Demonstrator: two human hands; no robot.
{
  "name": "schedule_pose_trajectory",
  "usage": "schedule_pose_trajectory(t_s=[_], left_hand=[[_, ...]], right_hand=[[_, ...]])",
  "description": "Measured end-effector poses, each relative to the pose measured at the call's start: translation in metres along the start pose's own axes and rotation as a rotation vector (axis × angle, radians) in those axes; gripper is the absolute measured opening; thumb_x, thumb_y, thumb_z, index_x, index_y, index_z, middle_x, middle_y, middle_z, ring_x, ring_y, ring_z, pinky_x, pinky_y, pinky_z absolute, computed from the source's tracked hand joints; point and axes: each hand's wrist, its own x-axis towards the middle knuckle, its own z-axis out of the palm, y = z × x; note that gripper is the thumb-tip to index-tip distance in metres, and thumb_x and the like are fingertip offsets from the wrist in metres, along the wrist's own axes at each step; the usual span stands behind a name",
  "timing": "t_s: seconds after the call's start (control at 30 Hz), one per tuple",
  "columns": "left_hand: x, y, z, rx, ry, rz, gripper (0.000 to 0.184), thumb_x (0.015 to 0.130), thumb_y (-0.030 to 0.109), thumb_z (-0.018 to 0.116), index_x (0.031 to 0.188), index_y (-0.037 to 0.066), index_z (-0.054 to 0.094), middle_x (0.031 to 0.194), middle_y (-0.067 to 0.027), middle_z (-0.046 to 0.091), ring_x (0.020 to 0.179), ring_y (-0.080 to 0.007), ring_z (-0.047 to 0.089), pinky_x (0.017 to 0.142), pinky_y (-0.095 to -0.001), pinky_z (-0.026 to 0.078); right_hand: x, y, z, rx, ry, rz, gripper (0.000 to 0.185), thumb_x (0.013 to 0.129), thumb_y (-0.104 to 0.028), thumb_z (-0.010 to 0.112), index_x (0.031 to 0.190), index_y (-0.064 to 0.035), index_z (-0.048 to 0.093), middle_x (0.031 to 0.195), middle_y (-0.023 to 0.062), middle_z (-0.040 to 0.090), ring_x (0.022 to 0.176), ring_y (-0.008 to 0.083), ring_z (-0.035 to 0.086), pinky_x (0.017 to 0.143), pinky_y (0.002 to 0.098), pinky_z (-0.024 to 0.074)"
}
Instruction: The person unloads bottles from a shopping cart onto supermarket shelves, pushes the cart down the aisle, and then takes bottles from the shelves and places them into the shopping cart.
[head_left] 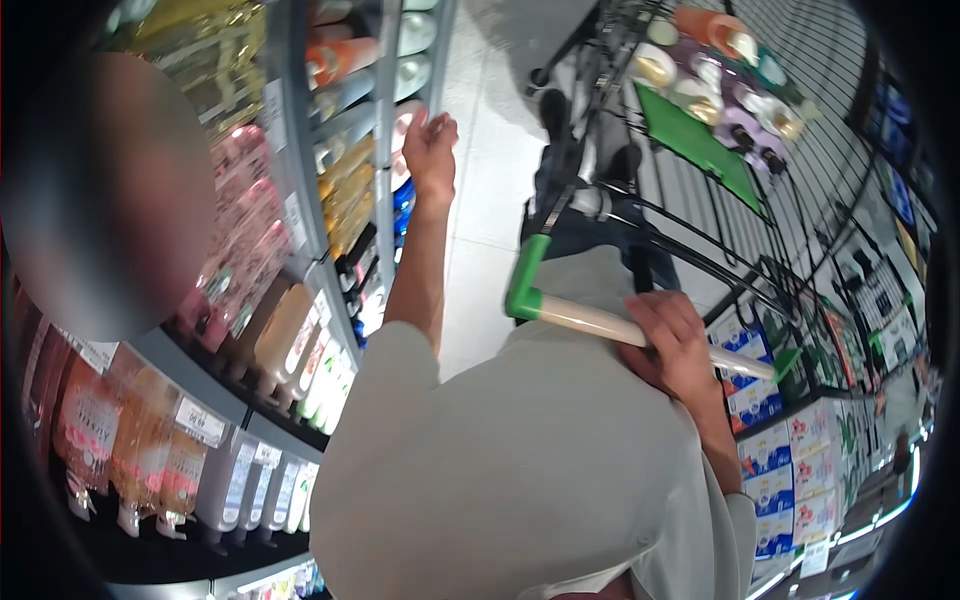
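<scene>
My right hand (668, 345) is wrapped around the pale handle bar (590, 318) of a wire shopping cart (700, 240), between its green end pieces. My left hand (430, 155) is raised beside the shelf, fingers loosely bent and apart, with nothing visible in it. Just behind its fingers are pink-white bottles (402, 130) on the shelf; whether the hand touches them I cannot tell. Inside the cart basket lie several bottles (715, 75), orange, white and purple, some with pump tops. A green panel (695, 150) sits between them and the handle.
Shelves (230, 385) on my left hold pink bottles (245, 220), amber pump bottles (150, 440) and grey bottles (235, 480). A blurred oval covers part of them. Pale floor tiles (480, 250) run between shelf and cart. Stacked boxes (790, 480) stand at the right.
</scene>
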Motion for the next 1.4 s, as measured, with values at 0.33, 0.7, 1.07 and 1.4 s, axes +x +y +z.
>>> schedule_pose_trajectory(t_s=[0.33,0.7,1.07,1.4], left_hand=[[-0.064,0.171,0.083,0.168,-0.187,0.584,0.033,0.097,0.010,0.069,0.127,-0.004,0.064,0.105,-0.0080,0.074,0.097,-0.0106,0.066,0.088,-0.0242,0.050],[-0.030,0.156,0.330,0.890,-0.850,0.816,0.041,0.086,0.019,0.076,0.125,0.006,0.069,0.110,-0.0116,0.072,0.099,-0.0253,0.070,0.088,-0.0348,0.055],[0.105,0.006,0.434,0.272,-1.156,0.568,0.086,0.062,0.000,0.091,0.139,0.009,0.053,0.107,-0.0039,0.070,0.104,-0.0173,0.066,0.090,-0.0348,0.056],[0.084,0.062,0.448,0.966,-0.925,0.959,0.088,0.071,0.010,0.084,0.149,0.000,0.045,0.131,-0.0205,0.060,0.114,-0.0353,0.063,0.097,-0.0421,0.051]], right_hand=[[-0.031,0.008,-0.031,-0.047,0.199,-0.009,0.044,0.077,-0.013,0.083,0.116,0.0007,0.066,0.109,0.0150,0.068,0.100,0.0336,0.065,0.088,0.0447,0.0522],[-0.137,0.146,-0.111,-0.492,0.771,0.643,0.049,0.095,-0.017,0.071,0.139,-0.0019,0.054,0.135,0.0232,0.057,0.126,0.0409,0.054,0.107,0.0466,0.0434],[-0.094,0.261,-0.132,-0.171,0.301,0.975,0.045,0.099,-0.016,0.052,0.141,-0.0046,0.039,0.093,0.0257,0.070,0.086,0.0448,0.069,0.077,0.0559,0.0540],[-0.070,0.238,-0.173,0.002,0.266,1.003,0.042,0.089,0.000,0.051,0.129,-0.0028,0.040,0.103,0.0232,0.067,0.085,0.0456,0.070,0.070,0.0563,0.0550]])
